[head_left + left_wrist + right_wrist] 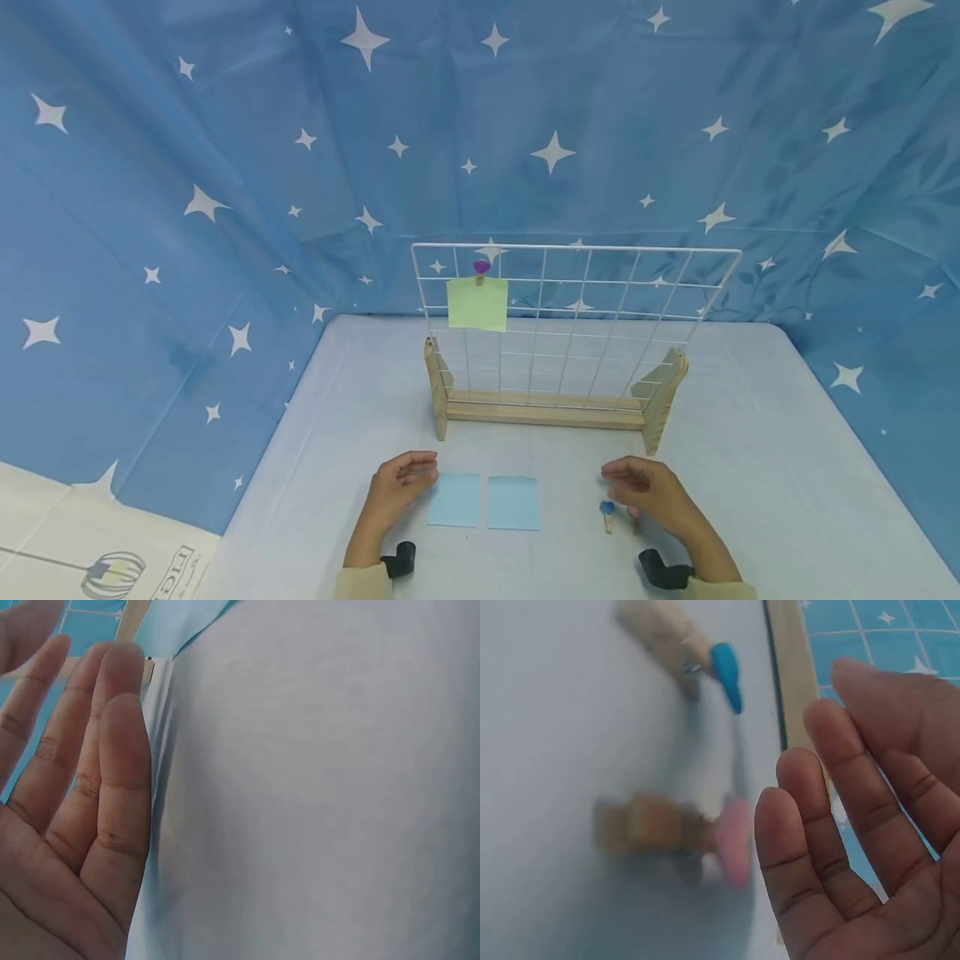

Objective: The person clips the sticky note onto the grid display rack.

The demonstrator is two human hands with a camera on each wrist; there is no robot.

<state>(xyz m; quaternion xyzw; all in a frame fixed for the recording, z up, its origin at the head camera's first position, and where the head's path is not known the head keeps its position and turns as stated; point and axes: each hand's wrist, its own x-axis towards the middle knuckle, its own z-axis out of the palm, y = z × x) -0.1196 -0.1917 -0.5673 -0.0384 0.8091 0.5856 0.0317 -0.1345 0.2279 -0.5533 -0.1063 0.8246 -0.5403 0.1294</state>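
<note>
My left hand (402, 486) is at the left edge of a light blue sticky note (456, 502), fingers relaxed and holding nothing. A second blue sticky note (513, 503) lies just to its right. My right hand (654, 492), also holding nothing, hovers above two small wooden clothespins. One clothespin has a blue heart (607, 507); the other, with a pink heart (733, 844), is partly hidden by the hand in the head view. In both wrist views the fingers are slightly bent, with bare palms showing.
Behind the notes stands a white wire grid (576, 247) in a wooden base (547, 415). A yellow-green sticky note (477, 306) hangs at its upper left from a purple heart clothespin (482, 267). A blue star-patterned cloth (525, 100) backs the white table (757, 467).
</note>
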